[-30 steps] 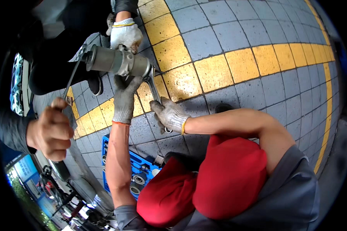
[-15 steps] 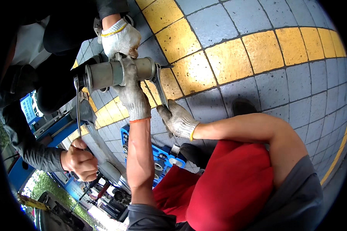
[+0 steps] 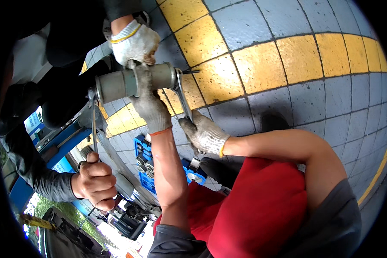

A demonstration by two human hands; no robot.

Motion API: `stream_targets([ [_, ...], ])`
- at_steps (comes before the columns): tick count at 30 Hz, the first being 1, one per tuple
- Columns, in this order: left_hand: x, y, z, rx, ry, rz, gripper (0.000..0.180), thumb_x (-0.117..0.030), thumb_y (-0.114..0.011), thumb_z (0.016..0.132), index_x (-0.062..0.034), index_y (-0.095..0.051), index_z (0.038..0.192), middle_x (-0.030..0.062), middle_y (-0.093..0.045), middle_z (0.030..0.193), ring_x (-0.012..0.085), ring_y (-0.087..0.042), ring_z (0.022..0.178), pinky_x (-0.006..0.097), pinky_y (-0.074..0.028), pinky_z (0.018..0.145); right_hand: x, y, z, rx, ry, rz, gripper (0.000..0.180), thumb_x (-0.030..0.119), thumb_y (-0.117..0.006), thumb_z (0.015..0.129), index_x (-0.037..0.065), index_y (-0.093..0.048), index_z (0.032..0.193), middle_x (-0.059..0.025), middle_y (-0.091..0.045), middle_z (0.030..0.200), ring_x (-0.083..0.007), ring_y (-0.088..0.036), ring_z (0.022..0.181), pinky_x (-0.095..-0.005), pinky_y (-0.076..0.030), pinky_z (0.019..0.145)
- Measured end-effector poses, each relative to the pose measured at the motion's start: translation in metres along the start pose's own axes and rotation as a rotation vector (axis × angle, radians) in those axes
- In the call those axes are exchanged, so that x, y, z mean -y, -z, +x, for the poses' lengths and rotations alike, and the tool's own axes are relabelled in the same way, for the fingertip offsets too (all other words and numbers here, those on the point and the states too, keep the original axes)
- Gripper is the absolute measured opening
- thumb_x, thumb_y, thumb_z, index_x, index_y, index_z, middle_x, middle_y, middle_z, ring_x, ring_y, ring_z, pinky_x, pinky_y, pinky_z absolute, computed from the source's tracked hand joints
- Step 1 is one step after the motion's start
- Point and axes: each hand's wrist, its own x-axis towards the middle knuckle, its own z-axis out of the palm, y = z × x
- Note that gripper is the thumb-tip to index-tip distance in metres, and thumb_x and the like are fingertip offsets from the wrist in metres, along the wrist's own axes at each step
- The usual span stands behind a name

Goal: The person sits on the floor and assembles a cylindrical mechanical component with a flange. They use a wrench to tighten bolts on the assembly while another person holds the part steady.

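Observation:
A grey metal cylinder point(image 3: 120, 84) lies crosswise at the upper left. My left hand point(image 3: 149, 107), in a grey glove with an orange cuff, wraps around its middle from below. A flat steel wrench point(image 3: 182, 101) sits on the cylinder's right end. My right hand point(image 3: 205, 135), in a white glove, grips the wrench's lower end. A co-worker's white-gloved hand point(image 3: 135, 43) rests on the cylinder from above. A bare hand in a grey sleeve point(image 3: 94, 185) clasps a thin long tool handle point(image 3: 93, 124) that reaches up to the cylinder's left end.
Grey floor tiles with a yellow tiled stripe point(image 3: 262, 64) fill the upper right. An open blue case of sockets point(image 3: 144, 161) lies behind my left forearm. Dark machine parts and a blue frame point(image 3: 60, 142) crowd the left. My red clothing point(image 3: 262, 210) fills the bottom.
The view has shifted and closed in. The bare hand swung its long handle down and to the right. My hands and the co-worker's gloved hand stayed on the cylinder and wrench.

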Motion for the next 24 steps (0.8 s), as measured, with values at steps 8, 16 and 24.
stream_targets([
  [8, 0.024, -0.001, -0.009, -0.013, -0.078, 0.129, 0.063, -0.032, -0.070, 0.100, -0.0015, -0.047, 0.150, 0.0140, -0.056, 0.144, 0.0270, -0.058, 0.129, 0.043, -0.048, 0.109, -0.031, -0.010, 0.014, -0.203, 0.330, -0.181, 0.046, 0.037, -0.049, 0.106, -0.007, -0.048, 0.117, -0.0294, -0.067, 0.077, -0.0429, -0.069, 0.063, -0.0523, -0.054, 0.063],
  [16, 0.030, -0.041, -0.030, -0.132, -0.111, 0.012, 0.062, -0.017, -0.075, 0.094, 0.0002, -0.046, 0.146, 0.0160, -0.061, 0.136, 0.0241, -0.061, 0.122, 0.041, -0.052, 0.102, -0.029, 0.032, -0.009, -0.257, 0.325, -0.151, 0.027, 0.026, -0.053, 0.106, 0.000, -0.056, 0.113, -0.0148, -0.060, 0.071, -0.0268, -0.061, 0.059, -0.0439, -0.051, 0.058],
  [24, 0.039, -0.005, -0.057, -0.209, 0.070, -0.188, 0.050, -0.020, -0.061, 0.098, 0.0005, -0.054, 0.143, 0.0111, -0.061, 0.134, 0.0218, -0.060, 0.121, 0.038, -0.048, 0.105, 0.124, 0.130, -0.044, 0.465, -0.234, -0.447, 0.038, 0.038, -0.059, 0.102, 0.003, -0.061, 0.088, -0.0082, -0.066, 0.070, -0.0152, -0.062, 0.054, -0.0333, -0.050, 0.049],
])
